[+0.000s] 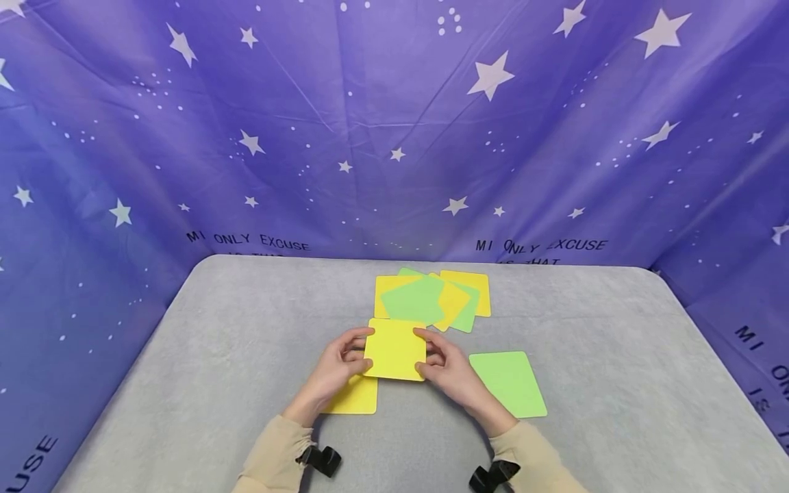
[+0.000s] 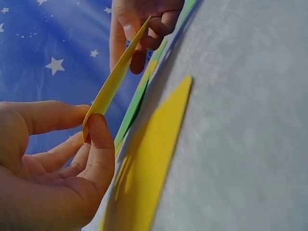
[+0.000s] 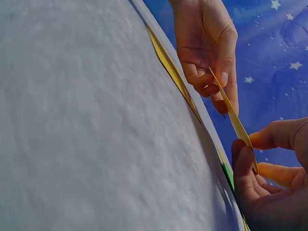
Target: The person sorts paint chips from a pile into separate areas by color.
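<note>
Left hand (image 1: 335, 366) and right hand (image 1: 451, 368), forearms angled inward, pinch opposite side edges of a thin, square, round-cornered yellow card (image 1: 394, 349), raised above mottled grey tabletop (image 1: 216, 356).

Yellow card (image 1: 394, 350), starry purple cloth (image 1: 382, 89)

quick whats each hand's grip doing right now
Left grip: closed, pinching the left edge of a yellow square card.
Right grip: closed, pinching the same card's right edge.

Curtained booth here, starry purple drapes (image 1: 370, 68) at nine, twelve and three o'clock, grey table (image 1: 234, 342) at six!
</note>
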`<action>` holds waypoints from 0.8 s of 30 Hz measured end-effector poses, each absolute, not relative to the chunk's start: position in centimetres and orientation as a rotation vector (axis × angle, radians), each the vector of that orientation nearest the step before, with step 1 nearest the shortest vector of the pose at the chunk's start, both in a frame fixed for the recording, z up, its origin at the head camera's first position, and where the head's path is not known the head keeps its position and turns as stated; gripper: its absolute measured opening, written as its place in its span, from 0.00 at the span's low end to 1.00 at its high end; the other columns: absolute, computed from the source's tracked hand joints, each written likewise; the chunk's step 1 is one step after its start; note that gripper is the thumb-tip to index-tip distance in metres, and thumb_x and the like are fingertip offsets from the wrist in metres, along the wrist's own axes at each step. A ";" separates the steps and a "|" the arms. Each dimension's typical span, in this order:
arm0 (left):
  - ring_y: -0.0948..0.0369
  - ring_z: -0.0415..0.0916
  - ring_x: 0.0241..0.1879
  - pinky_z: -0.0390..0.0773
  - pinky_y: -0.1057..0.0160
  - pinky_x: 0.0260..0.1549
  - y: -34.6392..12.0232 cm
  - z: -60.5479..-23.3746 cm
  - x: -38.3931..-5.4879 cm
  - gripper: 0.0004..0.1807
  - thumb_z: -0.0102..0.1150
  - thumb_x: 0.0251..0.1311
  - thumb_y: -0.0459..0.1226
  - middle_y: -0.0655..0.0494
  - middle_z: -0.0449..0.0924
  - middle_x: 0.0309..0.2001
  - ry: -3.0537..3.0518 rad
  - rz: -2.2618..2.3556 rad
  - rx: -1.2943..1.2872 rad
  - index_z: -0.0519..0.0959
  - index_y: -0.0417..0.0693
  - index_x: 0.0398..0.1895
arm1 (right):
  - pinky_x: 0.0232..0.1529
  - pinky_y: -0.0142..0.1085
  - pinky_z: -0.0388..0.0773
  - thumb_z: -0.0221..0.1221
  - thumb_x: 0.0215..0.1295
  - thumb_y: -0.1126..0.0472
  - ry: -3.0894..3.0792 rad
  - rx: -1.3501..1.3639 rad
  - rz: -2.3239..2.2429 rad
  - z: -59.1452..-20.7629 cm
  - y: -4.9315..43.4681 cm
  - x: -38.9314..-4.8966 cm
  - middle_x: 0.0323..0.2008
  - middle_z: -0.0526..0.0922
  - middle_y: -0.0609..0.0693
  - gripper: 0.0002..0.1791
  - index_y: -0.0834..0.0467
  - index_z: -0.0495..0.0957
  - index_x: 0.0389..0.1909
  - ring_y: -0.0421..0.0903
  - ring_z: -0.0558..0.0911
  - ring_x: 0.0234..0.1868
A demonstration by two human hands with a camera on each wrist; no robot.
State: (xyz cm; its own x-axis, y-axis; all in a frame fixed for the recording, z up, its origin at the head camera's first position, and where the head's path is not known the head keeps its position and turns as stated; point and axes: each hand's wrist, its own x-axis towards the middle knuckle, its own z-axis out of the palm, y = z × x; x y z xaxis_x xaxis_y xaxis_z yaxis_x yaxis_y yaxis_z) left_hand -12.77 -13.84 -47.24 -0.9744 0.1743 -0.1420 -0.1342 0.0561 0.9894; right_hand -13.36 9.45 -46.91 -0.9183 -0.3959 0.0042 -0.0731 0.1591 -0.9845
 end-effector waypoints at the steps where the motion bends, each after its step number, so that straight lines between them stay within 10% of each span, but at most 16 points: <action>1: 0.60 0.73 0.34 0.73 0.66 0.36 -14.1 -47.3 -12.6 0.29 0.58 0.53 0.21 0.42 0.73 0.48 2.110 2.009 0.026 0.71 0.35 0.62 | 0.31 0.28 0.72 0.59 0.58 0.75 2.187 -0.453 -1.821 -46.9 9.2 -13.3 0.45 0.70 0.61 0.33 0.71 0.63 0.66 0.38 0.76 0.29; 24: 0.58 0.66 0.33 0.68 0.68 0.25 -19.6 -46.6 -9.1 0.25 0.60 0.51 0.22 0.46 0.70 0.42 2.382 1.759 -0.080 0.75 0.32 0.57 | 0.20 0.28 0.65 0.64 0.57 0.64 2.433 -0.780 -1.233 -46.5 3.5 -12.6 0.19 0.71 0.41 0.31 0.67 0.69 0.63 0.33 0.67 0.17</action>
State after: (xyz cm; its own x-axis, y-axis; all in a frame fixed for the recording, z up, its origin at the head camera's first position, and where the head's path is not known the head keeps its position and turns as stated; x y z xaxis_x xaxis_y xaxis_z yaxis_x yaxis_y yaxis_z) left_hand -9.07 -19.56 -46.60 -0.9824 0.0631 -0.1756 -0.1492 0.2992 0.9425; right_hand -12.60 3.53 -46.52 -0.8061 -0.5913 -0.0235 -0.3307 0.4830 -0.8108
